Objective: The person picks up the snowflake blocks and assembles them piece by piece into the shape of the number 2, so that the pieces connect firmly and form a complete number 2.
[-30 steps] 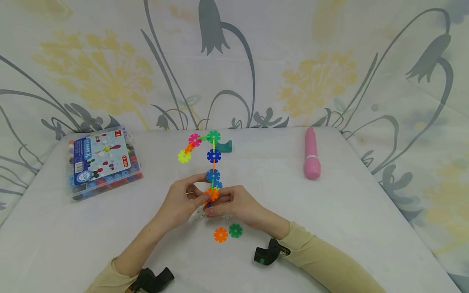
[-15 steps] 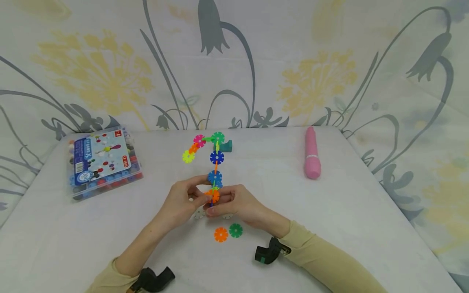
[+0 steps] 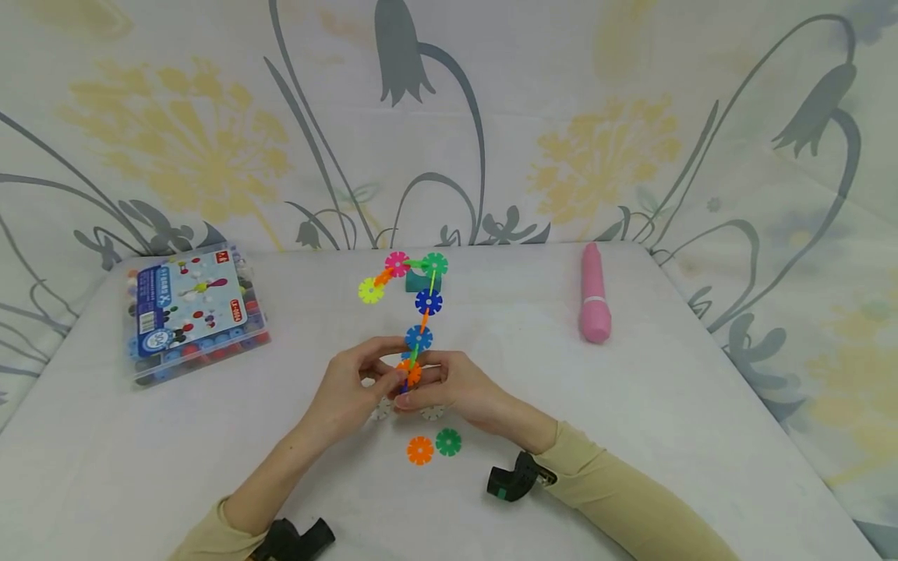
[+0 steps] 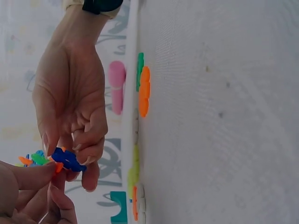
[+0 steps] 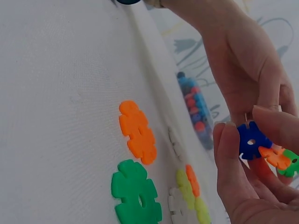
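A chain of interlocking snowflake discs (image 3: pixel 418 338) in several colours is held between both hands over the table's middle. Its far end bends left through green and pink to a yellow disc (image 3: pixel 371 291). My left hand (image 3: pixel 354 382) pinches the chain's near end at an orange disc (image 3: pixel 409 372), thumb on top. The right hand (image 3: pixel 456 386) grips a dark blue disc (image 5: pixel 255 140) between thumb and fingers at that same end; in the right wrist view it joins the orange one. Under the hands, partly hidden, white discs (image 3: pixel 433 412) lie on the table.
Loose orange (image 3: pixel 420 450) and green (image 3: pixel 448 442) discs lie nearest the person. At left is a clear box of coloured pieces (image 3: pixel 196 312). A pink tube-shaped object (image 3: pixel 595 296) lies at right, and a teal curved piece (image 3: pixel 417 284) lies behind the chain.
The chain's far end has swung to the right and now overlaps the teal piece. Both hands stay in nearly the same place, still holding the near end.
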{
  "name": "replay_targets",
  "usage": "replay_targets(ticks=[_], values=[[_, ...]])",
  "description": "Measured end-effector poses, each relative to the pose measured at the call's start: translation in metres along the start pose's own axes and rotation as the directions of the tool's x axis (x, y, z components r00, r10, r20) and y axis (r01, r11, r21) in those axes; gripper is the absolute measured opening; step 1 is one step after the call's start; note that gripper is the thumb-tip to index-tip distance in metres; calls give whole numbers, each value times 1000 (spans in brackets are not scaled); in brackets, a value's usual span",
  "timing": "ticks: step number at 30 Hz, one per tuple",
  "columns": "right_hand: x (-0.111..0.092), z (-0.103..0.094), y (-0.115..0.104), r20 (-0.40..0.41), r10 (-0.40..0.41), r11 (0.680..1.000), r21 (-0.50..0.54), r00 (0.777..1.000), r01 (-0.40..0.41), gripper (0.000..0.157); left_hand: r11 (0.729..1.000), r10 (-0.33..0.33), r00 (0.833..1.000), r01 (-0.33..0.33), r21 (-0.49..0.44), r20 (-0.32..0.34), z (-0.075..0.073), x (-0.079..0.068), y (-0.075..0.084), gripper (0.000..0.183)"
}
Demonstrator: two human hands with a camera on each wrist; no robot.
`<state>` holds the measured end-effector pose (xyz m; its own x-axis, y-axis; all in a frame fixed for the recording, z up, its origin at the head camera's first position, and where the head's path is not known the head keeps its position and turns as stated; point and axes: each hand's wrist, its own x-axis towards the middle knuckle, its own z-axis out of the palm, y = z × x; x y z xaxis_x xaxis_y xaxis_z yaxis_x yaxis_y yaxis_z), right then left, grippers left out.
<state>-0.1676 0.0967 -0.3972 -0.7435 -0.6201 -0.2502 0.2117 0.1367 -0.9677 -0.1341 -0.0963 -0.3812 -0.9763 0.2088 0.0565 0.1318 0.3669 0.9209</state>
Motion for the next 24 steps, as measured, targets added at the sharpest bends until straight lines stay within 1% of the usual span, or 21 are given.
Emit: replay_targets(ticks=[6,9,17,21,24], values=[[-1,0,-2,-26,-13,999,-46,1000,11,35,1000,-15,1000,15,11,-7,1,0,-1,40],[-1,1,-2,-28,-19,998,-65,999,17,35,1000,-8,1000,8,7,-9,1,0,-1,40],[0,1,-1,-28,-48,992,-119,998,44,40,1000,-8,1000,8,21,-16,-1,0,-1,39],[0,-3,-2,-37,-49,980,-193,998,41,38,1000,-1,1000,1,29,-13,-2,1,-2,38],[0,-8,-6,-69,-69,966,-252,995,49,30,999,15,1000,-15,40,-15,-3,1,-2,37]])
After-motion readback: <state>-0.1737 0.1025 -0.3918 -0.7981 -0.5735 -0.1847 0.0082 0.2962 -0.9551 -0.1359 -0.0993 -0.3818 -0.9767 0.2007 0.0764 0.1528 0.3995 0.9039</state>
